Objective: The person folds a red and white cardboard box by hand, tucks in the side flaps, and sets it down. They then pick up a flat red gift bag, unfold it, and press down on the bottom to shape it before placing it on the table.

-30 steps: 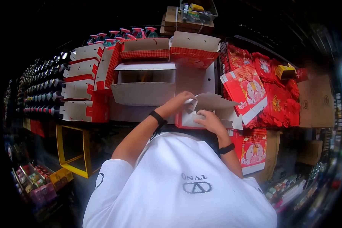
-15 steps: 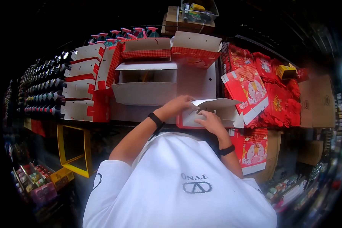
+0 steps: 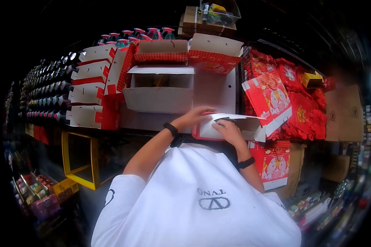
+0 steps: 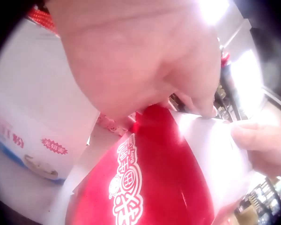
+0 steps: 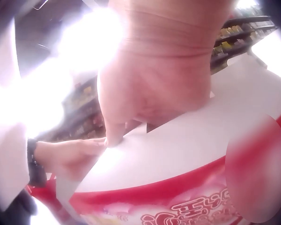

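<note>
A red and white carton stands at the near edge of the work surface, its white top panel tilted low. At its left end my left hand grips the corner; the left wrist view has this hand over the red printed side, thumb on the white flap, other fingers mostly hidden. My right hand pinches the near white panel; in the right wrist view the hand bends over the panel's edge, its fingertips partly hidden behind it.
A white-flapped carton stands behind, with more red check cartons beyond. Stacked open cartons and rows of bottles are at left. Red printed packaging lies at right; a yellow frame stands lower left.
The carton's far white panel has come down from its raised position to a flatter one. My left hand has moved slightly down with it; my right hand stays at the near panel.
</note>
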Demonstrator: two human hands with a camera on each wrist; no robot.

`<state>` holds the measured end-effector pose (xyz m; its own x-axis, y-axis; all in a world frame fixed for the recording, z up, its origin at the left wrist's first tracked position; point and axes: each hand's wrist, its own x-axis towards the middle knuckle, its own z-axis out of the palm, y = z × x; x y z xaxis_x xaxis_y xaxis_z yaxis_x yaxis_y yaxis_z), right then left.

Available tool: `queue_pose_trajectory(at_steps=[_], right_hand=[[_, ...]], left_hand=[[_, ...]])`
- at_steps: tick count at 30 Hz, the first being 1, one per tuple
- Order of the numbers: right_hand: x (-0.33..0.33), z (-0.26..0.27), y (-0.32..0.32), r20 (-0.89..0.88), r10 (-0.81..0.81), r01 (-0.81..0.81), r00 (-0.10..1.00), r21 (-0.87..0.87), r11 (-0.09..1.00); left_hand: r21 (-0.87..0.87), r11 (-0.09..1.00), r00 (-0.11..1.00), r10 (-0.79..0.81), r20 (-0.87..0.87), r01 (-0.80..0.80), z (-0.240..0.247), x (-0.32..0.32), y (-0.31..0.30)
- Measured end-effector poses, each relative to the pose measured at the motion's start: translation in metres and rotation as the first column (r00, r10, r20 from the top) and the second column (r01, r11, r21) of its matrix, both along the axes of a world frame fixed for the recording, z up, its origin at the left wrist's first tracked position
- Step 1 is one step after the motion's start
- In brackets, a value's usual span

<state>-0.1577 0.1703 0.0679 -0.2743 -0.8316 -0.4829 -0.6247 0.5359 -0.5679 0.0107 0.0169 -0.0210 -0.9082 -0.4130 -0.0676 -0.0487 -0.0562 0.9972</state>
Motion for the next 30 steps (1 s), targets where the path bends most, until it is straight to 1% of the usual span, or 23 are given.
queue_pose_trajectory(at_steps=[2,5,8,11,14,17,20,23,26,29,30], right_hand=[[-0.001,-0.003,0.0,0.035,0.008,-0.007,0.999,-0.021,1.0],[-0.001,-0.003,-0.003,0.044,-0.016,0.016,0.999,-0.001,1.0],[-0.004,-0.017,-0.002,0.031,-0.038,0.037,0.999,0.013,0.999],[-0.006,-0.022,-0.005,0.035,-0.059,0.056,0.998,0.073,0.996],[-0.017,-0.04,-0.011,0.113,-0.019,0.005,0.993,0.121,0.993],[-0.018,-0.04,-0.015,0.09,-0.04,0.028,0.995,0.137,0.99],[-0.002,-0.009,-0.018,-0.184,-0.037,0.068,0.982,0.164,0.984],[0.01,-0.008,-0.011,-0.404,-0.014,0.044,0.915,0.066,0.997],[0.023,-0.024,0.006,-0.643,-0.035,-0.077,0.765,-0.145,0.986],[0.026,-0.037,0.016,-0.634,-0.162,-0.111,0.756,-0.368,0.923],[0.024,-0.042,0.018,-0.634,-0.168,-0.106,0.755,-0.372,0.922]], left_hand=[[-0.074,0.994,0.992,-0.069,0.103,0.077,-0.005,-0.007,-0.003],[-0.2,0.979,0.984,-0.005,0.176,0.041,-0.002,-0.016,-0.001],[-0.252,0.966,0.985,-0.022,0.172,0.065,0.0,-0.016,-0.003],[-0.162,0.986,0.973,-0.003,0.229,0.042,0.0,-0.014,-0.003],[-0.184,0.982,0.975,0.004,0.222,0.037,-0.008,-0.014,-0.005],[-0.201,0.979,0.972,0.023,0.234,0.025,-0.008,-0.014,-0.007],[-0.255,0.966,0.975,0.024,0.223,0.034,-0.004,-0.013,-0.007],[-0.264,0.964,0.979,0.043,0.197,0.011,-0.008,-0.012,-0.008],[-0.223,0.975,0.981,0.023,0.194,0.021,-0.009,-0.012,-0.01],[-0.204,0.978,0.978,0.012,0.21,0.031,-0.008,-0.012,-0.01],[-0.18,0.983,0.974,0.008,0.226,0.034,-0.005,-0.013,-0.011]])
